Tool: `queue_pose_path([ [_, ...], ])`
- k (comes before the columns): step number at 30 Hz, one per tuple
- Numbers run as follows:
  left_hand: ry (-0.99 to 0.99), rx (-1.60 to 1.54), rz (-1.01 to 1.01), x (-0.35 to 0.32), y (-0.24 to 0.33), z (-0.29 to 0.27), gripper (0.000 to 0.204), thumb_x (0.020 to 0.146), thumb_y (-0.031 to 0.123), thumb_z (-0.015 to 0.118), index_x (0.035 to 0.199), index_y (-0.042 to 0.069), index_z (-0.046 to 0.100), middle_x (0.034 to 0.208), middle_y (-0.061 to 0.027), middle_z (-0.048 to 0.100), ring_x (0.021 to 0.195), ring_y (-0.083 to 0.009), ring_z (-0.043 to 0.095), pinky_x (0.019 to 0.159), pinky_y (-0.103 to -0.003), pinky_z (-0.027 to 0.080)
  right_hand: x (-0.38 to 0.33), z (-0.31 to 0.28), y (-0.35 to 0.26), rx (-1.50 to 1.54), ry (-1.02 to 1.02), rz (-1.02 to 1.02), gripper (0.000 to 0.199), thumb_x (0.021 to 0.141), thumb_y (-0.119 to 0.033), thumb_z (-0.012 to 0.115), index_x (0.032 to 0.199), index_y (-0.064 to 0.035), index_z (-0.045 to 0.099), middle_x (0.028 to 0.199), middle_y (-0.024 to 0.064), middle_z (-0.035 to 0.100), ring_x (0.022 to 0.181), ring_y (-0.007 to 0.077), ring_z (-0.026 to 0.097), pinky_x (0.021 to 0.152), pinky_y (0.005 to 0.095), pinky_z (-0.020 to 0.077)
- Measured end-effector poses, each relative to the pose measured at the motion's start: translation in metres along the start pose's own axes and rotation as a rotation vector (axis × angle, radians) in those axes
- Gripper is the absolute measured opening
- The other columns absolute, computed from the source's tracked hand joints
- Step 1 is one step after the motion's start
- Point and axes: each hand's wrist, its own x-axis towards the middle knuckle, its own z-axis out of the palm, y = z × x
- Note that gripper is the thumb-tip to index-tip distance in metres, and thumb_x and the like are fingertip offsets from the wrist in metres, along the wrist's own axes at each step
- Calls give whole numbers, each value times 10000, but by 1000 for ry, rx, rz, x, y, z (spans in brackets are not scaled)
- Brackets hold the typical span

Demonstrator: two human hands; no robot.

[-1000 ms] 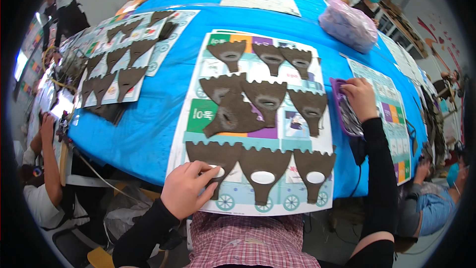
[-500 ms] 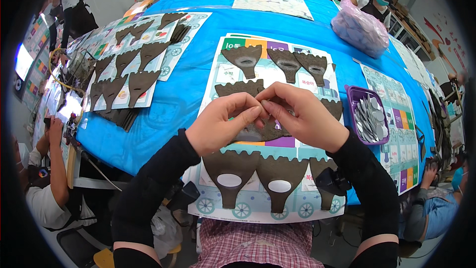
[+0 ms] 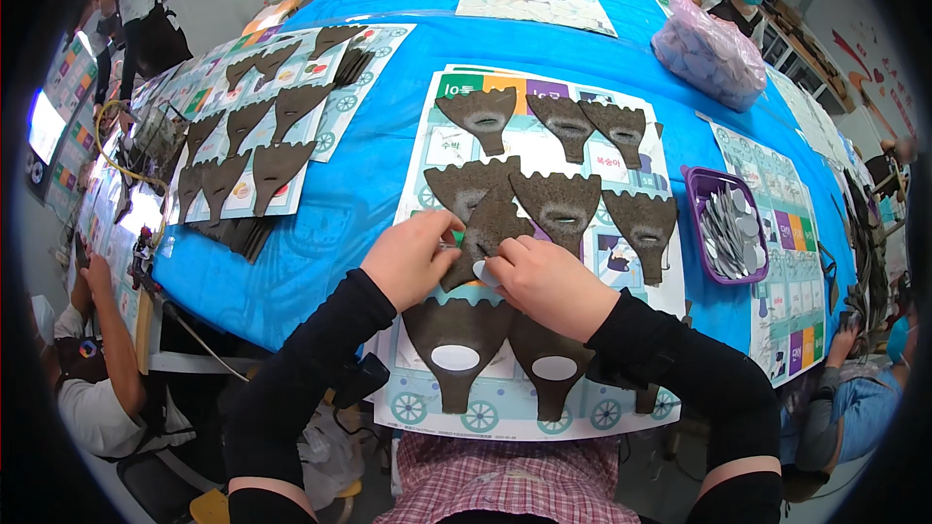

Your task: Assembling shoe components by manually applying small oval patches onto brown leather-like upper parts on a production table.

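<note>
A dark fan-shaped piece [image 3: 497,218] with a scalloped edge lies tilted between my hands, over the middle row of similar pieces. My left hand [image 3: 413,257] is at its left edge, thumb and fingers pinched; what they hold is too small to make out. My right hand [image 3: 558,283] pinches a white oval disc [image 3: 486,273] at the near side of the piece. Close in front lie a left fan piece [image 3: 456,322] and a right fan piece [image 3: 546,330], each bearing a white oval. The far row's fan pieces [image 3: 482,116] show slits with pale smudges around them.
A purple basket [image 3: 691,223] of loose silvery-white ovals stands to the right. The printed sheet [image 3: 408,388] lies under the pieces, on a blue table cover [image 3: 340,175]. More fan pieces [image 3: 282,175] cover sheets at left. A pink plastic bag [image 3: 709,53] sits far right; other people work around the table.
My hands have come apart from their pinch together and moved lower. The fan piece between them has turned from lying sideways to slanting upward, and a white oval now shows at my right fingertips.
</note>
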Motion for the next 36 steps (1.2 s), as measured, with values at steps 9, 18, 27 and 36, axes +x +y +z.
queue_pose_path([
  [9, 221, 474, 83, 27, -25, -16, 351, 808, 135, 681, 1101, 71, 498, 1057, -128, 520, 954, -323, 588, 736, -395, 502, -8, -7, 0, 136, 125, 133, 188, 808, -66, 628, 985, -16, 587, 891, 113, 572, 828, 264, 602, 729, 347, 500],
  [18, -11, -173, -65, -32, 35, 11, 492, 835, 104, 665, 1285, 69, 470, 1084, -141, 619, 914, -283, 651, 786, -348, 525, -16, -15, 33, 955, 186, 443, 176, 880, 34, 552, 1052, 7, 580, 947, 92, 623, 904, 178, 636, 796, 307, 513],
  [27, 165, -206, 166, -40, 39, 6, 364, 746, -93, 618, 1082, 38, 670, 1009, -126, 668, 903, -260, 649, 801, -315, 514, -34, -19, 41, 1055, 386, 508, 161, 933, -71, 567, 1075, -1, 596, 940, 30, 636, 839, 96, 604, 762, 255, 491],
  [36, 325, -84, 198, -147, 86, 18, 515, 649, -88, 643, 1132, 85, 684, 982, -109, 646, 808, -278, 641, 676, -330, 510, -95, -65, 19, 1354, 751, 663, 227, 962, -169, 572, 1110, 4, 575, 939, 32, 611, 833, 98, 584, 769, 230, 480],
])
